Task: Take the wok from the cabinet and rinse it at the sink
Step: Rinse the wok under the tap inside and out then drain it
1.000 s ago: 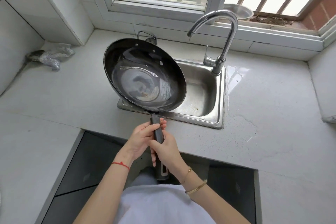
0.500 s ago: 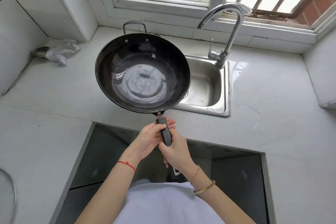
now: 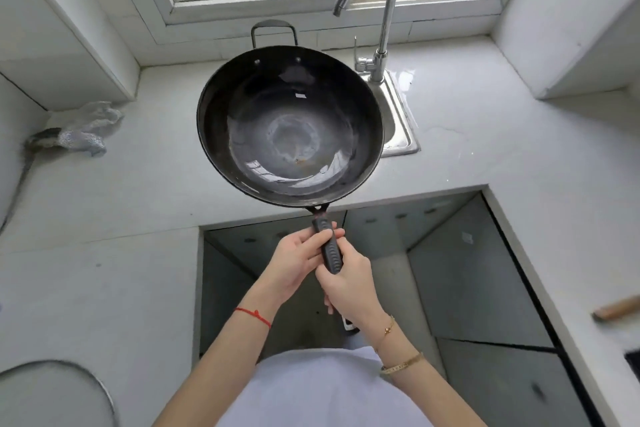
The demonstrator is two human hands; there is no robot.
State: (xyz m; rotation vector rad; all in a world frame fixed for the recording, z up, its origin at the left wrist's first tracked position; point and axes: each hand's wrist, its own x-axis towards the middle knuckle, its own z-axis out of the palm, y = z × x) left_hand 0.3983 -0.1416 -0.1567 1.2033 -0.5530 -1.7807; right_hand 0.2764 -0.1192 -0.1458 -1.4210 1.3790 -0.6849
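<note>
A black wok (image 3: pixel 291 125) with a wet, shiny inside hangs level above the counter and covers most of the steel sink (image 3: pixel 401 128). Its long black handle (image 3: pixel 329 246) points back at me. My left hand (image 3: pixel 298 260) grips the handle from the left, close to the pan. My right hand (image 3: pixel 349 284) grips it from the right, further back. A small loop handle sticks up at the wok's far rim. The curved chrome tap (image 3: pixel 381 10) stands behind the sink, with no water seen running.
The pale stone counter (image 3: pixel 138 184) wraps round on three sides, with an open dark cabinet space (image 3: pixel 467 270) below me. A crumpled plastic bag (image 3: pixel 79 132) lies at the left. A wooden handle (image 3: pixel 616 310) shows at the right edge, a round rim (image 3: pixel 52 388) at bottom left.
The wok has swung from tilted over the sink to level and has come back toward me and up. Both hands have kept their hold on the handle.
</note>
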